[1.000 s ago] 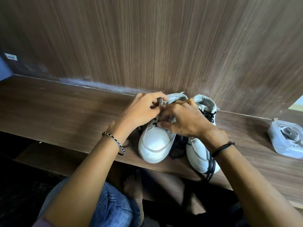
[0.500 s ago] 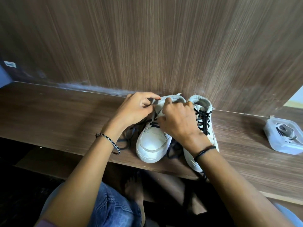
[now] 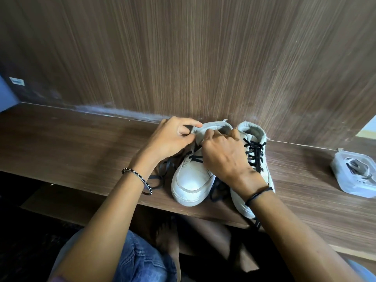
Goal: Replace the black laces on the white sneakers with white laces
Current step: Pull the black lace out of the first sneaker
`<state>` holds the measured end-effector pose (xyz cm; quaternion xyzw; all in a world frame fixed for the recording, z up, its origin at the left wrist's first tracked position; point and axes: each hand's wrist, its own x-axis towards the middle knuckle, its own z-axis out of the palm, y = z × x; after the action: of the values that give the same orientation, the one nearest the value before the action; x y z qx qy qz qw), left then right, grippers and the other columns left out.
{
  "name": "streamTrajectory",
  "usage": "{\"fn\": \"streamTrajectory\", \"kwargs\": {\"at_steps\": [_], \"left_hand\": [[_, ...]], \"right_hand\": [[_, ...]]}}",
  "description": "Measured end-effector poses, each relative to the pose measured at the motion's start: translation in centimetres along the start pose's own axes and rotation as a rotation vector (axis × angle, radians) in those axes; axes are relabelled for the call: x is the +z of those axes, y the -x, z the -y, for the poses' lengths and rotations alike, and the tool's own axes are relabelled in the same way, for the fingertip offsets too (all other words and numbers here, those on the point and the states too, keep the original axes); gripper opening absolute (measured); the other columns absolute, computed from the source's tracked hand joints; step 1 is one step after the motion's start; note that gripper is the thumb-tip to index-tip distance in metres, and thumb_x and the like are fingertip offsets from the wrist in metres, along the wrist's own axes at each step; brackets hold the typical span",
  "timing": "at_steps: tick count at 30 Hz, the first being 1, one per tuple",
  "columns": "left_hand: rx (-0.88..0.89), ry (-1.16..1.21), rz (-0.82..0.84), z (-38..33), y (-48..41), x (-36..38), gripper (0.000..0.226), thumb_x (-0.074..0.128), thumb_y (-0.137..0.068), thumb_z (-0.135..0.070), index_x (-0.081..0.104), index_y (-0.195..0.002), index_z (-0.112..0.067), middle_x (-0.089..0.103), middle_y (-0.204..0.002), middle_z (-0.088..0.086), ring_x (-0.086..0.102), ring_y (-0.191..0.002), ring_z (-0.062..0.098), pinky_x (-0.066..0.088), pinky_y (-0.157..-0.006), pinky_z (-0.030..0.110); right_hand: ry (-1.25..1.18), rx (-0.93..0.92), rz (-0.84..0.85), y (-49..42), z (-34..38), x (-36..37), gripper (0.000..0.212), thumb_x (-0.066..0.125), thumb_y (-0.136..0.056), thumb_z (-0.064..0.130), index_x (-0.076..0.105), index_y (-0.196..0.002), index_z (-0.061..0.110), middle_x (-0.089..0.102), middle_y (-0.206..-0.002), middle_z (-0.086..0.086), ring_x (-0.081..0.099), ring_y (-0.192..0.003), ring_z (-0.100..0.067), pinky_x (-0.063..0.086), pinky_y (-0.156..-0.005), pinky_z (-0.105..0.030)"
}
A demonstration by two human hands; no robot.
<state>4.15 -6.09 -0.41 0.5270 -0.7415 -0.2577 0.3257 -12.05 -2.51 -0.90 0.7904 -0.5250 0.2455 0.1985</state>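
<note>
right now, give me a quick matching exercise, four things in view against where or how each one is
Things:
1. left sneaker
2. right sneaker
3. clear container
4. beaded bracelet

States:
a. on the left wrist
b. far to the right, apart from both shoes
c. black lace crossed up towards the collar
d. black lace loose, trailing beside it

Pairs: 1-d, 2-c, 3-b, 4-a
</note>
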Motion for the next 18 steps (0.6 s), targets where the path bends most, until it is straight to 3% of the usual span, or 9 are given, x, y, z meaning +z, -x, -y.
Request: {"fn": "streamTrajectory", "kwargs": {"at_steps": [4, 7, 10, 13, 15, 18], "left_hand": [[0.0, 0.0, -0.001, 0.3, -0.2, 0.2, 0.03, 0.064, -0.095, -0.019, 0.07, -0.122, -0.031, 0.077, -0.078, -0.003, 0.06, -0.072, 0.011, 0.044, -0.091, 0.032], [-0.003, -0.017, 0.004, 0.2, -0.2, 0.3, 0.026, 0.065, -0.097, -0.029, 0.069, -0.122, -0.035, 0.075, -0.075, -0.011, 0.064, -0.076, 0.007, 0.044, -0.087, 0.033], [-0.003, -0.042, 0.001, -0.1, -0.1, 0.1, 0.03, 0.064, -0.096, -0.024, 0.069, -0.123, -0.035, 0.075, -0.073, -0.006, 0.064, -0.077, 0.01, 0.043, -0.081, 0.025], [-0.003, -0.009, 0.01, -0.4, 0.0, 0.1, 0.034, 0.063, -0.094, -0.016, 0.07, -0.122, -0.033, 0.076, -0.075, 0.002, 0.058, -0.07, 0.011, 0.04, -0.081, 0.022], [-0.008, -0.004, 0.009, -0.3, 0.0, 0.1, 0.035, 0.063, -0.093, -0.014, 0.071, -0.122, -0.033, 0.074, -0.073, 0.006, 0.045, -0.067, 0.012, 0.037, -0.072, 0.019], [-0.028, 0.031, 0.026, 0.1, -0.2, 0.2, 0.039, 0.062, -0.091, -0.012, 0.071, -0.12, -0.036, 0.075, -0.074, 0.005, 0.045, -0.066, 0.013, 0.046, -0.075, 0.024]], "right_hand": [[0.003, 0.038, -0.041, 0.0, 0.6, 0.0, 0.038, 0.068, -0.036, -0.021, 0.054, -0.064, 0.0, 0.047, -0.054, -0.013, 0.046, -0.036, -0.026, 0.052, -0.05, -0.038], [-0.151, 0.028, 0.018, -0.5, -0.2, 0.1, 0.035, 0.071, -0.049, -0.022, 0.057, -0.072, 0.0, 0.051, -0.058, -0.015, 0.05, -0.041, -0.034, 0.05, -0.044, -0.041], [-0.343, 0.04, 0.221, -1.2, -1.8, 0.0, 0.019, 0.06, -0.08, 0.001, 0.063, -0.098, 0.0, 0.066, -0.071, -0.015, 0.063, -0.069, -0.039, 0.052, -0.069, -0.045], [-0.201, -0.094, 0.321, -1.1, -2.0, -0.1, 0.022, 0.059, -0.089, 0.019, 0.069, -0.107, 0.013, 0.072, -0.099, -0.008, 0.065, -0.096, -0.033, 0.048, -0.088, -0.041], [-0.155, -0.109, 0.366, -1.0, -1.5, -0.4, 0.022, 0.058, -0.095, 0.028, 0.069, -0.114, 0.025, 0.07, -0.11, -0.004, 0.063, -0.106, -0.031, 0.044, -0.088, -0.036], [-0.064, -0.09, 0.362, -1.0, -1.4, -0.5, 0.022, 0.053, -0.099, 0.034, 0.071, -0.111, 0.032, 0.071, -0.107, -0.001, 0.065, -0.103, -0.033, 0.042, -0.076, -0.034]]}}
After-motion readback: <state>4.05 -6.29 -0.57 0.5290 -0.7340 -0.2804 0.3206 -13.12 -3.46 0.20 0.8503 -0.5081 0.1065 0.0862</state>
